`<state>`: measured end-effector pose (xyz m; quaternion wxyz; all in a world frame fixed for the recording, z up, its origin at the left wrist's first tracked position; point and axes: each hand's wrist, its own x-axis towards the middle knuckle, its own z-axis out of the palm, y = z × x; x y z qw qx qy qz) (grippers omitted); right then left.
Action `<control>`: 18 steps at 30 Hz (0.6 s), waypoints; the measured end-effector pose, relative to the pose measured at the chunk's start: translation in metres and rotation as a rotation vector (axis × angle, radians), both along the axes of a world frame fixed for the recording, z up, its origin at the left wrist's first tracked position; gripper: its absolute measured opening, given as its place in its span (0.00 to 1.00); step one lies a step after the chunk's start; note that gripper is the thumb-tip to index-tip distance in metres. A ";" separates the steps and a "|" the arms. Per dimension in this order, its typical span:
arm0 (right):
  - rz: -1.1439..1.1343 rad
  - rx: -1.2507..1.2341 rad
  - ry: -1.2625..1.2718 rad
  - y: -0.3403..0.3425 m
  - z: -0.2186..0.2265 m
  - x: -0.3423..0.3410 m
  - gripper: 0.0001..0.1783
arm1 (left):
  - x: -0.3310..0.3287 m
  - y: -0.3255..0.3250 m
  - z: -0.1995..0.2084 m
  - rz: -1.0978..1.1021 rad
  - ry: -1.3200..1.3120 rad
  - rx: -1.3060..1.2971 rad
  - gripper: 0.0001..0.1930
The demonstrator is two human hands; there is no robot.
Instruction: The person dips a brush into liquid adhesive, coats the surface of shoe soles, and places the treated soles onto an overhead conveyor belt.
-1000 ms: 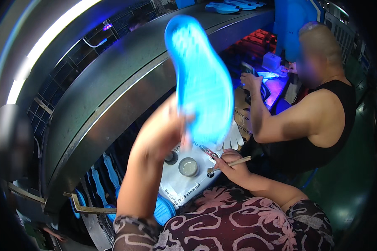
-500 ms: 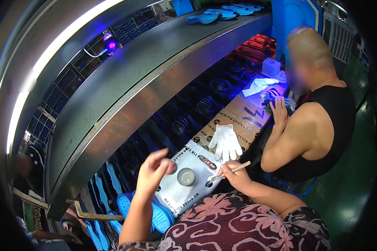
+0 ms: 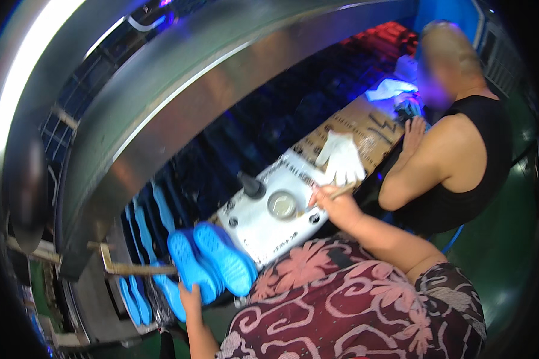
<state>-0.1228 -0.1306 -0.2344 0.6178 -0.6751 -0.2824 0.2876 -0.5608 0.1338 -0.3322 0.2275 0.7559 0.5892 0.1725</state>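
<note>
My left hand (image 3: 190,299) is at the near end of a blue shoe sole (image 3: 191,263), its fingers closed on the edge and partly hidden. A second blue sole (image 3: 224,254) lies right beside that one, its patterned face up. In my right hand (image 3: 335,205) is a brush with a pale wooden handle (image 3: 343,191), pinched between thumb and fingers; its bristle end is blurred. Just left of that hand, a round grey cup (image 3: 282,206) holds a cloudy liquid. It stands on a white printed sheet (image 3: 263,233), near a dark upright object (image 3: 251,186) that is too blurred to name.
A white glove (image 3: 342,158) lies on brown cardboard (image 3: 371,128) beyond the sheet. At the right sits a co-worker (image 3: 461,161) in a black top, hands near a lit shoe. A metal conveyor frame (image 3: 221,78) arches across the left; more blue soles (image 3: 139,299) are below it.
My left hand has dropped from beside the cup to the blue soles at the lower left and closed on one. My right hand keeps the brush. The whole view has shifted.
</note>
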 end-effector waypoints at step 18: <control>0.196 -0.085 -0.901 0.092 -0.047 0.004 0.14 | 0.055 -0.074 0.067 0.288 -1.340 -1.315 0.22</control>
